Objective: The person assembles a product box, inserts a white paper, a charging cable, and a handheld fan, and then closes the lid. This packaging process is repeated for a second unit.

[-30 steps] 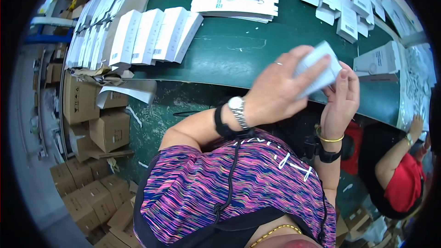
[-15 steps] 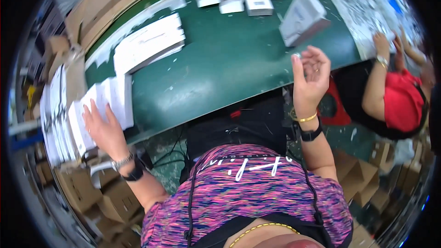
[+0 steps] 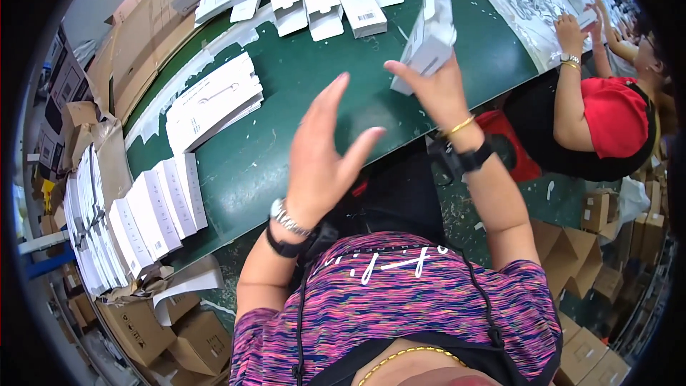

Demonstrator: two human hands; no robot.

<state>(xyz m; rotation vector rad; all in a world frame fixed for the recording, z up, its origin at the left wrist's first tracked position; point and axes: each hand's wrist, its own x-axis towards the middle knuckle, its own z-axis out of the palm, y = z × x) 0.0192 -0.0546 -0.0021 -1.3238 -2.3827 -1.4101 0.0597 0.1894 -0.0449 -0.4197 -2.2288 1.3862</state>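
Observation:
My left hand (image 3: 321,150) is raised over the table's near edge, its fingers stretched out and its thumb apart, with nothing in it. My right hand (image 3: 437,93) is at the near side of a white carton (image 3: 427,37) that stands on the green table (image 3: 293,93). Its thumb is spread wide, while the fingers are partly hidden beside the carton; whether they touch it I cannot tell. To the left lie a small pile of flat white cartons (image 3: 214,100) and a slanting row of white boxes (image 3: 158,204).
Several white cartons (image 3: 307,0), some with open ends, lie along the far edge. Bundled flat cartons (image 3: 89,221) stand at far left. A co-worker in red (image 3: 618,118) sits at right, near a heap of clear plastic packets (image 3: 511,0). Brown boxes (image 3: 143,325) stand below the table.
My left hand has left the row of boxes and swung right, toward the table's middle. My right hand has reached forward to the standing carton. The view has shifted slightly.

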